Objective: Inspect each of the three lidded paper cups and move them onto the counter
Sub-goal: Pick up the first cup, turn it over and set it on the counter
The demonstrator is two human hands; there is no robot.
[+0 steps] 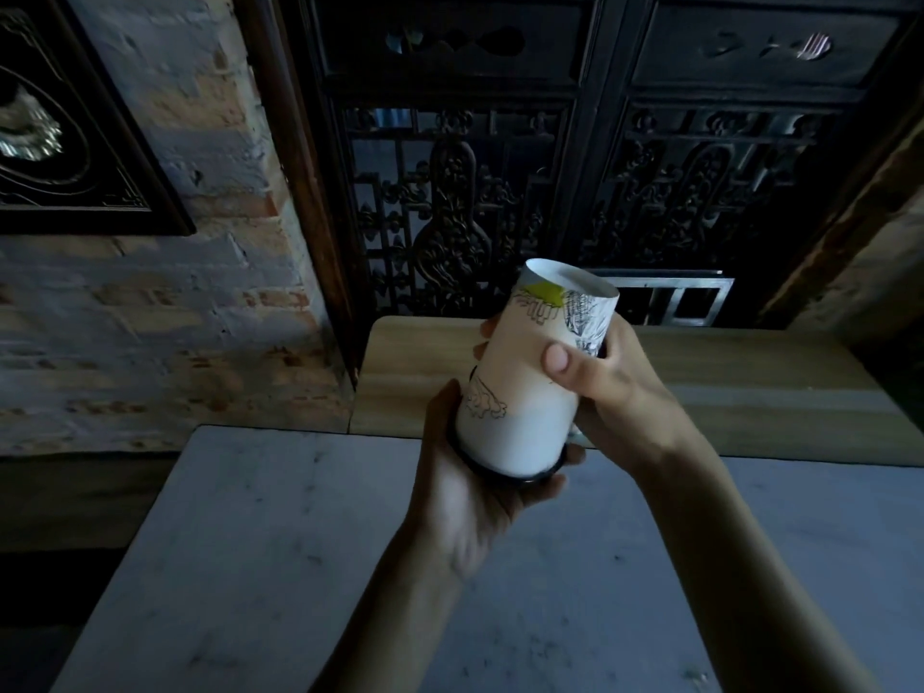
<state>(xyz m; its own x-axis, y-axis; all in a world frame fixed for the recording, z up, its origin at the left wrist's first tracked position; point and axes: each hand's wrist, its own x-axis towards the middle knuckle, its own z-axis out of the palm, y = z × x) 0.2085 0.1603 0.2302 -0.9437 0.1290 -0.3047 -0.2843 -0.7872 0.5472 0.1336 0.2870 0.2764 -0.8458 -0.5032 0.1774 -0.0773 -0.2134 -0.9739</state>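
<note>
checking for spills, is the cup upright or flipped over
Flipped and tilted: the paper cup has its black lid lowest in the left hand, base uppermost.

Matt paper cup (pixel 530 387) w/ glossy black plastic lid (pixel 505 473); near table (pixel 280 552) smooth marble, far counter (pixel 750 387) matt wood, left wall (pixel 165 312) rough brick.

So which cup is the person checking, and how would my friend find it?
Look above the grey marble table, in front of the light wooden counter. Both hands hold a tall white paper cup upside down and tilted, left hand under its black lid, right hand round its side. It has black line drawings and a yellow-green patch.
</note>
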